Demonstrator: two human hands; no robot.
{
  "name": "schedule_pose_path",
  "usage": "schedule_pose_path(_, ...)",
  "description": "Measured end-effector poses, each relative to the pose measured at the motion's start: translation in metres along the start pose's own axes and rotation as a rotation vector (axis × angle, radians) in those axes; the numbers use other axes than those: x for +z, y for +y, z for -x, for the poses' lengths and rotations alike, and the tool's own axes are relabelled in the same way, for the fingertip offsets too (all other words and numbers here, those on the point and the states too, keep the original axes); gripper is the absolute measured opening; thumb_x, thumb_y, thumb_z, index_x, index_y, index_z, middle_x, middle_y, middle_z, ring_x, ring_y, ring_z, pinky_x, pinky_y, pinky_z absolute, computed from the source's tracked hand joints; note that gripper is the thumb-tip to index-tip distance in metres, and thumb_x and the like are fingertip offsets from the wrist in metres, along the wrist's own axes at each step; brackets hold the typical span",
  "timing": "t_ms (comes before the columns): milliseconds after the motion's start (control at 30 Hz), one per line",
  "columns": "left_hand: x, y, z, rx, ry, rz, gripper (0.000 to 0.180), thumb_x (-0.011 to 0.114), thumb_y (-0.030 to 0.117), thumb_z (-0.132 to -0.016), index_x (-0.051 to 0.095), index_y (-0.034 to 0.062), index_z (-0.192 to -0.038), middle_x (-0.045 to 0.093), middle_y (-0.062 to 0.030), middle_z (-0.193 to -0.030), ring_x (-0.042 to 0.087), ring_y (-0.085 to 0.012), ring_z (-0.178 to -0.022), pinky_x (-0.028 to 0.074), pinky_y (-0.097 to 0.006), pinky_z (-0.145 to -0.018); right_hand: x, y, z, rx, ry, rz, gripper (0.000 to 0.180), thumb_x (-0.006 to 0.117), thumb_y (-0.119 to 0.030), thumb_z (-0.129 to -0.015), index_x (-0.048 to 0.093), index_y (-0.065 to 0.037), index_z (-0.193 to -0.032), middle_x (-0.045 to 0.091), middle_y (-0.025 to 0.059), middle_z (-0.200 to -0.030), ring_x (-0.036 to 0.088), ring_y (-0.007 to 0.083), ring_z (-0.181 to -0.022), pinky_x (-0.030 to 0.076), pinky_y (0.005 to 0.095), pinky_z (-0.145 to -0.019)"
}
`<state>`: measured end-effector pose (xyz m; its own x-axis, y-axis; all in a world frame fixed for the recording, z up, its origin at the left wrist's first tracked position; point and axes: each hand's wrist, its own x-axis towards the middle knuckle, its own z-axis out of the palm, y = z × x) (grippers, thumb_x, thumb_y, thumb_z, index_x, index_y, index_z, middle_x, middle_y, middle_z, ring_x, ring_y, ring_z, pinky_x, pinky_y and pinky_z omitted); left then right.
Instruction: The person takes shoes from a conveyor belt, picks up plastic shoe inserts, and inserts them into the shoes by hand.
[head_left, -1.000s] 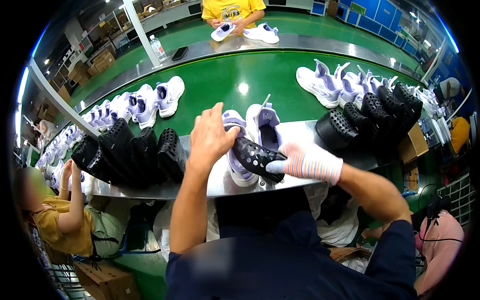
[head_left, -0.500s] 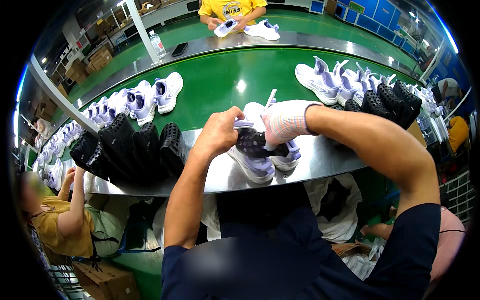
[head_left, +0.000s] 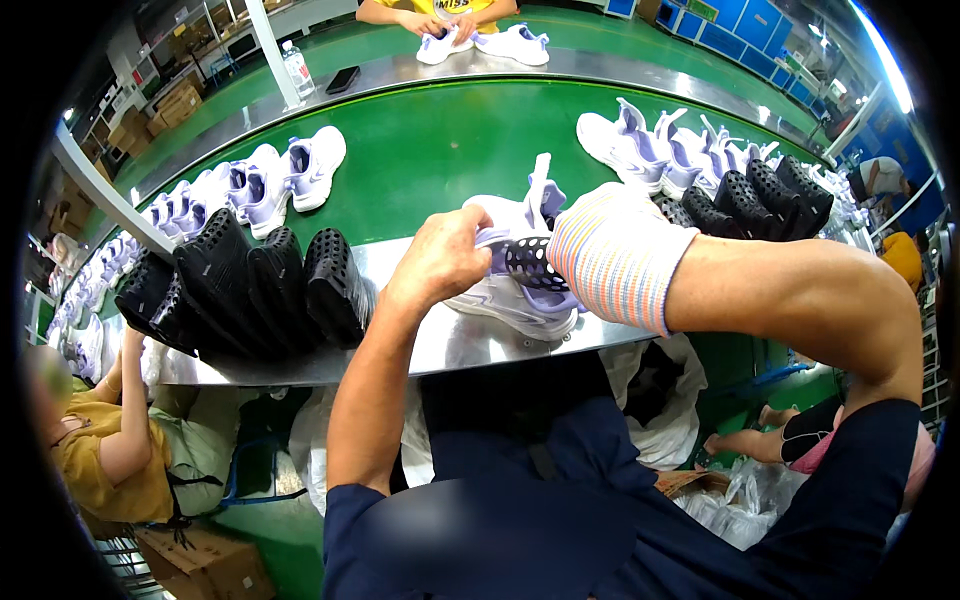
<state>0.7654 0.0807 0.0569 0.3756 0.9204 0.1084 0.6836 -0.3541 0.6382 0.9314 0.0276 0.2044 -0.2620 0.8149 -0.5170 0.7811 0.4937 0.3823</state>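
**Both hands on a white and lilac shoe at the counter edge**

The left hand (head_left: 440,262) is bare; its fingers are clenched on the opening of a white and lilac shoe (head_left: 515,285), which rests on the steel counter (head_left: 400,350) just before the person; the right hand (head_left: 612,250), in a striped knit glove, presses against the same shoe from the other side; whether its fingers grip cannot be told, since the glove's back hides them; a black perforated insert (head_left: 530,262) sits in the shoe's mouth between the two hands. A row of black soles (head_left: 250,290) stands on edge to the left, near the left forearm; further white shoes (head_left: 290,175) lie on the green belt (head_left: 440,150) beyond; another person in yellow (head_left: 100,450) sits at lower left.
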Motion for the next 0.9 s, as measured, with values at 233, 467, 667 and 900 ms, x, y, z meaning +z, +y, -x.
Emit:
schedule_pose_path(233,0.003,0.001,0.007,-0.071,0.045,0.133,0.041,0.071,0.017,-0.081,0.069,0.0006,-0.119,0.074,-0.0218,-0.095,0.072,-0.033,-0.09,0.055,-0.041,-0.082,0.006,0.003,0.007,0.023,-0.104,0.047,0.028,0.08,-0.018,-0.08,0.08,-0.011,-0.107,0.079,0.0113,-0.092,0.078,0.0298,-0.089,0.062,0.0399,-0.075)
schedule_pose_path(467,0.029,-0.001,0.011,-0.083,0.211,0.286,0.04,0.069,0.018,-0.081,0.071,-0.0002,-0.117,0.074,-0.0266,-0.1,0.073,-0.0387,-0.094,0.057,-0.044,-0.087,0.045,-0.013,-0.029,-0.132,0.18,-0.115,0.019,0.069,-0.016,-0.08,0.08,-0.006,-0.09,0.076,0.0161,-0.083,0.076,0.0341,-0.079,0.061,0.0447,-0.069)
schedule_pose_path(667,0.038,-0.016,0.014,-0.085,0.268,0.341,0.046,0.075,0.013,-0.081,0.069,0.0019,-0.125,0.076,-0.021,-0.099,0.074,-0.028,-0.09,0.058,-0.036,-0.084,0.035,0.005,-0.05,-0.213,0.273,-0.248,0.024,0.068,-0.024,-0.076,0.077,-0.002,-0.079,0.072,0.0214,-0.074,0.073,0.0371,-0.069,0.059,0.0441,-0.065)
schedule_pose_path(900,0.048,-0.003,0.022,-0.038,0.388,0.27,0.071,0.076,0.016,-0.079,0.055,0.0059,-0.146,0.073,-0.0204,-0.094,0.073,-0.0335,-0.09,0.057,-0.04,-0.084,0.03,0.013,-0.058,-0.101,0.168,-0.3,0.037,0.076,-0.034,-0.079,0.077,0.002,-0.083,0.073,0.0239,-0.077,0.073,0.0355,-0.069,0.059,0.0417,-0.064)
